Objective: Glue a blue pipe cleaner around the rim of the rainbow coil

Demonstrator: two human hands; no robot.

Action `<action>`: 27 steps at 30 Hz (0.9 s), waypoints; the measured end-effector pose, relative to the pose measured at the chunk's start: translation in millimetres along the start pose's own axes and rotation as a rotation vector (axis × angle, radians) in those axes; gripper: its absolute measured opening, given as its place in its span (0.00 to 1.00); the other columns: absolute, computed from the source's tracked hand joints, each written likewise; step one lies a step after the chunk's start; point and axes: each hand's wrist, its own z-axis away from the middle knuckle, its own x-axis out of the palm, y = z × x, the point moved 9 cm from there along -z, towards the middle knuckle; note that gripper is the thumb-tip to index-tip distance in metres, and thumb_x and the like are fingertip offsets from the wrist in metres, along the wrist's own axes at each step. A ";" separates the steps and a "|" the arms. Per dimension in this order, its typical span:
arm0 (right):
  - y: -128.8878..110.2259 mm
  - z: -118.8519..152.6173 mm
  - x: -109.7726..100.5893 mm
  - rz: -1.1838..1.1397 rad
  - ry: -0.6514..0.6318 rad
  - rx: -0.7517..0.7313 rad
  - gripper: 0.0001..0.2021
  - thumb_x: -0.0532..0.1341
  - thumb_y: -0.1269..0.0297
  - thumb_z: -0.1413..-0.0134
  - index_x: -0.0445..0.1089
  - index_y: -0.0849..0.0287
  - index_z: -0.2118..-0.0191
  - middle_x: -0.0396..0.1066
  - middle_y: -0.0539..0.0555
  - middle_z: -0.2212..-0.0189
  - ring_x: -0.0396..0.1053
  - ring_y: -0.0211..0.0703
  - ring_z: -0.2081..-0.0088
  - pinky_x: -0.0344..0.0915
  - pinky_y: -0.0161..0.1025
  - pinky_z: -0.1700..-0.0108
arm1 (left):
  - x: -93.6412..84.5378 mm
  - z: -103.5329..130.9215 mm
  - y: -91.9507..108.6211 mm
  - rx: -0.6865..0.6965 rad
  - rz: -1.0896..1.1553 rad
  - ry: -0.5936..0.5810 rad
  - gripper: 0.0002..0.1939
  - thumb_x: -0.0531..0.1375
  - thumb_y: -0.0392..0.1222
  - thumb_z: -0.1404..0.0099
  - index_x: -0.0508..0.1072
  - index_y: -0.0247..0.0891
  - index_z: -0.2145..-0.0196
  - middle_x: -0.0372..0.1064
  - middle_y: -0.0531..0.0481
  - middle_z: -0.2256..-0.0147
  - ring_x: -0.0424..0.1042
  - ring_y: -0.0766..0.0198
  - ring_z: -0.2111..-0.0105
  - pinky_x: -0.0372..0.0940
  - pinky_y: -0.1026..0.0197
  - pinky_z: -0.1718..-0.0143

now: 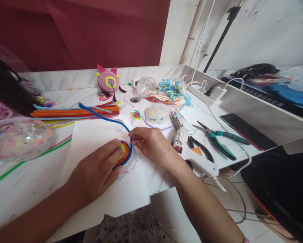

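My left hand (97, 168) presses its fingers over a round coil of pipe cleaners (126, 152), with yellow and orange rings inside a blue outer one. Beneath the coil a clear plastic dome (129, 167) partly shows on white paper (84, 138). Thumb and fingertips of my right hand (153, 145) pinch a blue pipe cleaner (103, 117) at the coil's right edge. From there its free end curves up and away to the left. The underside of the coil is hidden.
A glue gun (180, 140), pliers (214, 136) and a phone (247, 131) lie to the right. Bundled pipe cleaners (77, 113) and a clear dome (22, 138) are at left. Behind stand a pink eared ornament (109, 82), a tangle of pipe cleaners (170, 89) and a power strip (204, 94).
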 end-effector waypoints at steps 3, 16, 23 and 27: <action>-1.4 -2.2 3.3 -0.032 -0.007 -0.006 0.14 0.66 0.82 0.35 0.85 0.58 0.52 0.88 0.56 0.59 0.84 0.46 0.58 0.71 0.39 0.54 | 1.5 0.0 -2.1 -0.005 -0.017 0.001 0.26 0.55 0.38 0.17 0.64 0.45 0.25 0.73 0.40 0.30 0.76 0.47 0.31 0.77 0.45 0.30; 5.7 -6.9 16.9 -0.222 -0.069 0.075 0.18 0.64 0.87 0.39 0.81 0.55 0.56 0.89 0.53 0.57 0.87 0.45 0.52 0.75 0.38 0.50 | 1.5 -3.9 -11.9 -0.101 0.113 -0.037 0.20 0.54 0.44 0.15 0.70 0.45 0.31 0.75 0.43 0.31 0.77 0.50 0.32 0.75 0.49 0.30; 3.8 3.5 13.8 -0.180 -0.051 0.087 0.17 0.65 0.85 0.40 0.81 0.55 0.56 0.89 0.54 0.57 0.87 0.48 0.52 0.76 0.40 0.50 | 1.2 -3.4 -19.7 -0.072 0.193 -0.082 0.19 0.54 0.43 0.16 0.73 0.47 0.33 0.77 0.42 0.32 0.79 0.49 0.34 0.78 0.47 0.33; 3.9 15.2 11.6 -0.158 -0.016 0.140 0.16 0.67 0.84 0.39 0.82 0.54 0.56 0.90 0.55 0.56 0.88 0.50 0.52 0.75 0.42 0.49 | -0.1 -8.8 -24.6 -0.035 0.306 -0.131 0.17 0.56 0.45 0.15 0.73 0.46 0.34 0.79 0.42 0.34 0.79 0.51 0.34 0.77 0.48 0.33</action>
